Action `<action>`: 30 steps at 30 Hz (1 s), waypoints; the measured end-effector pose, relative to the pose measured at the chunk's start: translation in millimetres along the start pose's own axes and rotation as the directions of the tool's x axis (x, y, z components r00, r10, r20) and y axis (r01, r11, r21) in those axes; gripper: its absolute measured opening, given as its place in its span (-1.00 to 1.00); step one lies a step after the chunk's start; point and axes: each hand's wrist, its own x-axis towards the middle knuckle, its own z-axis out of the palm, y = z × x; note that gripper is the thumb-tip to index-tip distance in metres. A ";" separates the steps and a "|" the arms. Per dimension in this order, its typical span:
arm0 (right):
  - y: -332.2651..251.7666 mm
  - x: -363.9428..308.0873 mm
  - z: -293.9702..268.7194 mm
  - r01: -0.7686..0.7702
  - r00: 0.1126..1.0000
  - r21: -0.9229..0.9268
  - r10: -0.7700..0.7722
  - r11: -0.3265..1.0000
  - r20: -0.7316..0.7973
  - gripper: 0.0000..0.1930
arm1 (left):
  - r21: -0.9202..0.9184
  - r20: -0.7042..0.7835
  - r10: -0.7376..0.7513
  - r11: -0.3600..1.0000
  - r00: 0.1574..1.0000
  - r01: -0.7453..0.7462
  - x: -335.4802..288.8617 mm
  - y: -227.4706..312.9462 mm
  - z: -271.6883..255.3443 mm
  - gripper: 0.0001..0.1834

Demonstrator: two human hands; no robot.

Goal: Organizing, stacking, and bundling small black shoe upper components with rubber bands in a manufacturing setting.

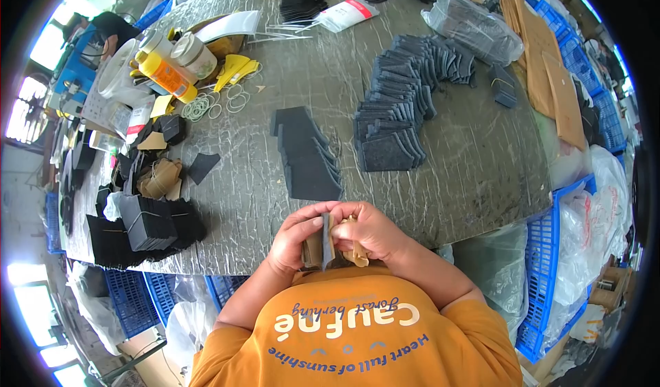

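Observation:
At the table's near edge my left hand [297, 237] and my right hand [371, 230] meet close to my body, both closed. Between them stands a thin dark grey piece [326, 239], seen almost edge-on. A brown, stiff-looking piece [312, 251] shows beside it under the left fingers. My right hand also has a crumpled tan piece [358, 255] in its fingers. Just beyond the hands lies a short overlapping row of dark grey cut pieces [309, 160]. To its right a longer fanned row of similar pieces [395, 115] curves away toward the back.
Bundled black pieces [148, 222] stand at the left. A yellow bottle [165, 76], jars [194, 57] and rubber bands [199, 107] sit at the back left. Flat brown pieces [540, 57] line the right edge, with a blue crate [543, 277] below. A person works far left.

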 end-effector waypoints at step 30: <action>74.5 -323.2 -261.3 -0.909 0.268 -0.273 -0.060 0.316 -0.961 -0.63 | 0.926 -0.305 0.438 0.346 0.846 0.155 47.6 70.8 -48.4 -0.91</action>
